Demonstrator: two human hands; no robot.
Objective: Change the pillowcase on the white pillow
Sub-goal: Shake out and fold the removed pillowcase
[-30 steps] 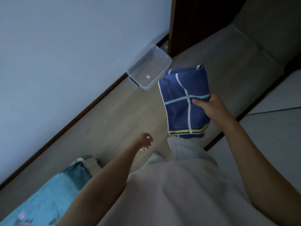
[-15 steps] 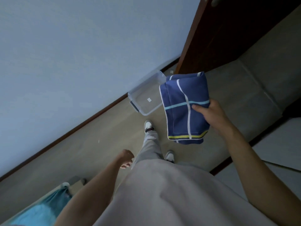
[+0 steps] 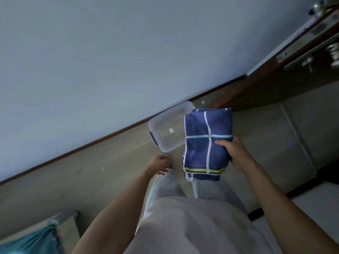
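Right hand [image 3: 236, 154] still grips folded blue pillowcase [image 3: 206, 142], now above clear plastic bin [image 3: 165, 125] by wall. Left hand [image 3: 159, 165] loosely curled, empty. Person has walked closer; pillow unseen; fresh case likely fetched.

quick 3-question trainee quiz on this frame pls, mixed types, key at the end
1. True or false: the left hand holds the folded blue pillowcase.
2. Where does the clear plastic bin sit?
A. on the floor against the wall
B. on the bed
C. in the person's right hand
3. Fill in: the right hand grips the pillowcase by its ____ edge as the head view shows it.

Key:
1. False. The right hand holds it; the left hangs loosely curled and holds nothing.
2. A.
3. Right. The thumb lies on top of the fabric.
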